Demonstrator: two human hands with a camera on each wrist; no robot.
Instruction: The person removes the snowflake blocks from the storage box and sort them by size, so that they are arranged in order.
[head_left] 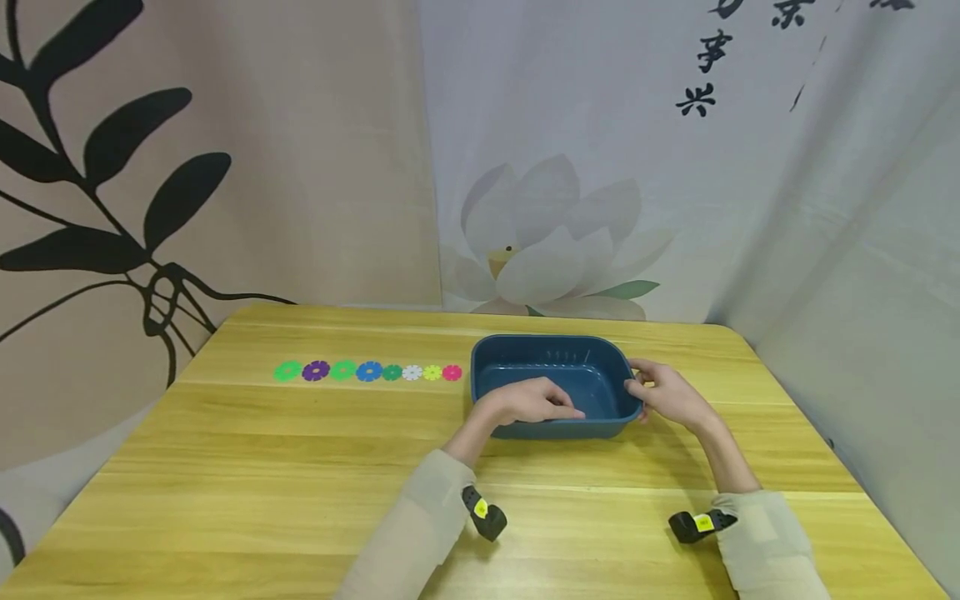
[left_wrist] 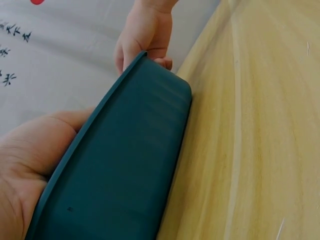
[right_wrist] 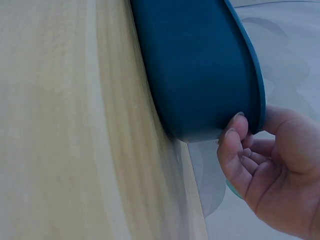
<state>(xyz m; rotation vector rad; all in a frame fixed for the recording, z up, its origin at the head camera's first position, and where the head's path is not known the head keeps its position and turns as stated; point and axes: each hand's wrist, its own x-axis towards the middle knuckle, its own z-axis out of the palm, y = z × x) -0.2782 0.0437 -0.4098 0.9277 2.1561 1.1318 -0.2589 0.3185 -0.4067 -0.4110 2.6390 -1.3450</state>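
A dark blue plastic basin (head_left: 577, 428) stands on the table, right of the middle. My right hand (head_left: 672, 395) grips its right end, thumb over the rim and fingers bent against the outer wall, as the right wrist view also shows. Over the near rim, my left hand (head_left: 528, 402) reaches into the basin with the fingers bent downward. In the left wrist view the basin wall hides the left fingertips, so whether they hold anything cannot be seen. Left of the basin lies a row of flower-shaped discs, from a light green disc (head_left: 288, 371) to a pink disc (head_left: 452, 373).
The wooden table (head_left: 247, 483) reaches back to a printed curtain (head_left: 352, 167). Another curtain (head_left: 862, 275) hangs along the right side. Between the row's ends lie several more discs, among them a purple disc (head_left: 316, 371) and a blue disc (head_left: 369, 372).
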